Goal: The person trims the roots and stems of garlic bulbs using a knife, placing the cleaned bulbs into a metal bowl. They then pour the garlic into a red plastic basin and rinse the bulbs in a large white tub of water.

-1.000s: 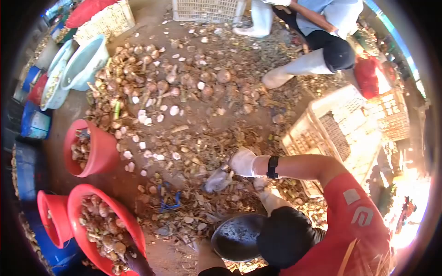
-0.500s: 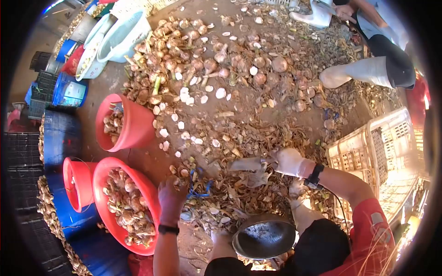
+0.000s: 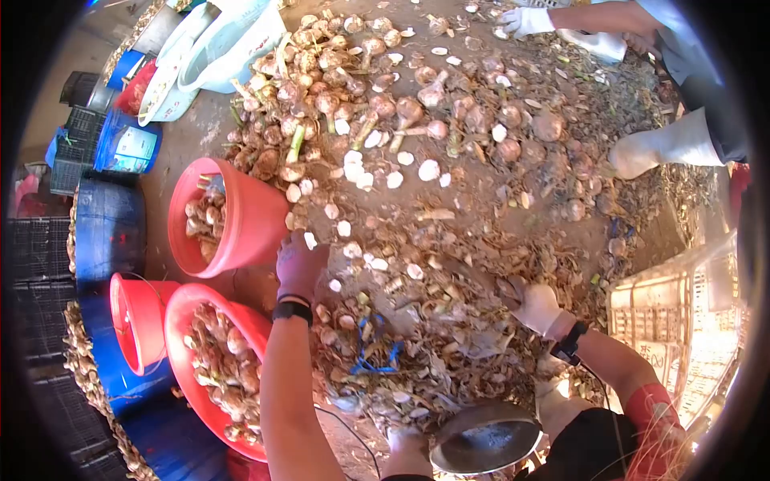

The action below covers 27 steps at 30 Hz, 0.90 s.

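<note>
My left hand (image 3: 302, 268), in a purplish glove, reaches to the ground beside the pink bucket (image 3: 255, 228). Its thumb and fingers look apart around a white cut garlic face (image 3: 310, 240); the fingertips are partly hidden. My right hand (image 3: 537, 309), in a whitish glove, is closed on a knife (image 3: 511, 290). The blade points left, low over dry husks (image 3: 473, 341), and blurs into them. Whole garlic bulbs (image 3: 407, 111) with stalks lie ahead of both hands. Trimmed garlic bulbs (image 3: 228, 365) fill much of the red basin (image 3: 178, 353) left of my left forearm.
A small red bucket (image 3: 144, 325) stands by blue barrels (image 3: 111, 240) on the left. A dark metal bowl (image 3: 488, 445) sits near my legs. White plastic crates (image 3: 654, 321) stand at right. Another person's gloved hand (image 3: 525, 22) and boot (image 3: 658, 152) are at upper right. Pale tubs (image 3: 228, 60) stand upper left.
My left hand has moved forward from beside the red basin to the ground by the pink bucket. My right hand has shifted slightly with the knife. The other person's gloved hand reaches over the garlic.
</note>
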Each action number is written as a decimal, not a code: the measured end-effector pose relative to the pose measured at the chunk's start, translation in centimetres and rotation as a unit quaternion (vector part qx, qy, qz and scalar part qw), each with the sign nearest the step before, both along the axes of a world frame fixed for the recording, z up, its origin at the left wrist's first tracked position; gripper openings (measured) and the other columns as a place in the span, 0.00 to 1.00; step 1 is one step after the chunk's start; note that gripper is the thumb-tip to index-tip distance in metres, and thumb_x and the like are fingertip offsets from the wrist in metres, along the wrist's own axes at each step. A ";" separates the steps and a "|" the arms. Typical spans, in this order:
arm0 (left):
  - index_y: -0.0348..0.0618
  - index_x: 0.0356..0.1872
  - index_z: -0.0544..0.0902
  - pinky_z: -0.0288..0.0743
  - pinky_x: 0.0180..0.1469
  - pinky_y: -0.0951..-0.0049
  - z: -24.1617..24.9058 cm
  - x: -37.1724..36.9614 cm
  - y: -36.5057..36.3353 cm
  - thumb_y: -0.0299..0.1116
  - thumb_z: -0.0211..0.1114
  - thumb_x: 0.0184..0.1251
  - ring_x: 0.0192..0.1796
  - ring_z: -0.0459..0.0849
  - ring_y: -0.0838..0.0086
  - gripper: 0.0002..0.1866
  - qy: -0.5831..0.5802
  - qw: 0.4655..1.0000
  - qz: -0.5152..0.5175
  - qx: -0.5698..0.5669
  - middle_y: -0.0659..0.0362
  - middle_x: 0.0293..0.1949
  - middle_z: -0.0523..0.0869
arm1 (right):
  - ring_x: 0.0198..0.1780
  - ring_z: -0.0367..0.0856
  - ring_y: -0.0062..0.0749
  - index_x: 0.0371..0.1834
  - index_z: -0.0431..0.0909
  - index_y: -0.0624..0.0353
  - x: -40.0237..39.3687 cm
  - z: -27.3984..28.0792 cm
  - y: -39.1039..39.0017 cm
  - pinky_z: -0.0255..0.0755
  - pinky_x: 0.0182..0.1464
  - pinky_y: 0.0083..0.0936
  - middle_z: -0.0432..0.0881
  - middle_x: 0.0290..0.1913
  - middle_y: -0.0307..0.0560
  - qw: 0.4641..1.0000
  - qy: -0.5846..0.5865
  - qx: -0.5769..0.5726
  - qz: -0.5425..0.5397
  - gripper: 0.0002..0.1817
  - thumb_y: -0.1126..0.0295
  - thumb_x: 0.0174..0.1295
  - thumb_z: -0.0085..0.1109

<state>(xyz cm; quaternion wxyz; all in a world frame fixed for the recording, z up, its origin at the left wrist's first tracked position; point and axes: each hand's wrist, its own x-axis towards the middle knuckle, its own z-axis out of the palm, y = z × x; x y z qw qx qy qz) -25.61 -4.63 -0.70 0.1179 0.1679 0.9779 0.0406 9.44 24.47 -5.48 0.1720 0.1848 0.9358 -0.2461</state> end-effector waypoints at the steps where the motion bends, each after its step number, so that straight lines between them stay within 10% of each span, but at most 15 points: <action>1: 0.38 0.55 0.71 0.69 0.59 0.54 0.0 -2.0 0.9 0.46 0.64 0.52 0.56 0.74 0.46 0.31 0.002 1.000 -0.002 -0.001 0.40 0.53 0.75 | 0.23 0.80 0.50 0.64 0.63 0.57 0.0 -0.8 0.1 0.71 0.24 0.41 0.78 0.19 0.54 0.999 -0.029 0.028 0.026 0.32 0.51 0.60 0.54; 13: 0.40 0.67 0.62 0.72 0.56 0.60 -6.7 -18.3 5.2 0.47 0.69 0.52 0.57 0.77 0.48 0.42 -0.110 0.956 0.109 0.249 0.37 0.55 0.77 | 0.21 0.76 0.44 0.50 0.72 0.49 1.4 -3.6 1.0 0.68 0.21 0.35 0.77 0.23 0.45 0.994 0.077 -0.038 0.067 0.20 0.48 0.63 0.52; 14: 0.39 0.62 0.69 0.72 0.43 0.72 -8.4 -18.9 4.8 0.34 0.65 0.60 0.40 0.77 0.72 0.29 -0.035 0.962 0.076 0.261 0.54 0.40 0.81 | 0.22 0.77 0.45 0.50 0.72 0.50 1.7 -4.4 1.0 0.68 0.22 0.36 0.78 0.25 0.43 0.996 0.038 -0.051 0.068 0.19 0.51 0.63 0.52; 17: 0.40 0.59 0.73 0.74 0.47 0.72 -14.2 -22.9 0.4 0.33 0.65 0.61 0.43 0.78 0.72 0.24 -0.013 0.983 -0.059 0.175 0.58 0.40 0.82 | 0.21 0.74 0.46 0.50 0.71 0.50 0.1 -0.8 1.4 0.66 0.22 0.38 0.77 0.27 0.45 0.995 0.042 -0.024 0.083 0.23 0.50 0.56 0.59; 21: 0.41 0.54 0.77 0.76 0.50 0.68 -4.2 -14.8 6.3 0.33 0.64 0.63 0.45 0.81 0.71 0.19 0.223 0.925 -0.303 0.045 0.59 0.40 0.83 | 0.18 0.73 0.45 0.52 0.72 0.45 0.6 -2.2 1.0 0.65 0.20 0.39 0.75 0.22 0.42 0.993 -0.008 0.032 0.117 0.21 0.50 0.59 0.56; 22: 0.41 0.53 0.78 0.73 0.55 0.69 -1.2 -13.8 8.2 0.34 0.64 0.62 0.49 0.80 0.68 0.19 -0.184 0.950 -0.228 0.105 0.54 0.44 0.83 | 0.18 0.73 0.45 0.52 0.72 0.45 0.6 -2.1 1.0 0.65 0.20 0.39 0.75 0.22 0.42 0.993 -0.006 0.029 0.111 0.21 0.50 0.59 0.56; 23: 0.40 0.52 0.79 0.70 0.59 0.69 1.3 -12.7 10.3 0.35 0.63 0.61 0.54 0.79 0.66 0.18 -0.560 0.809 -0.111 0.142 0.49 0.49 0.83 | 0.20 0.75 0.43 0.59 0.67 0.47 0.5 -2.1 1.1 0.67 0.21 0.38 0.77 0.23 0.43 0.990 -0.018 0.014 0.140 0.26 0.50 0.60 0.54; 27: 0.42 0.53 0.79 0.73 0.54 0.69 4.4 -10.1 22.8 0.41 0.65 0.57 0.49 0.82 0.60 0.23 -0.230 0.954 -0.162 0.099 0.46 0.48 0.83 | 0.24 0.79 0.41 0.66 0.61 0.51 1.8 -4.3 1.1 0.70 0.22 0.36 0.80 0.27 0.43 0.987 0.018 -0.024 0.160 0.31 0.51 0.61 0.51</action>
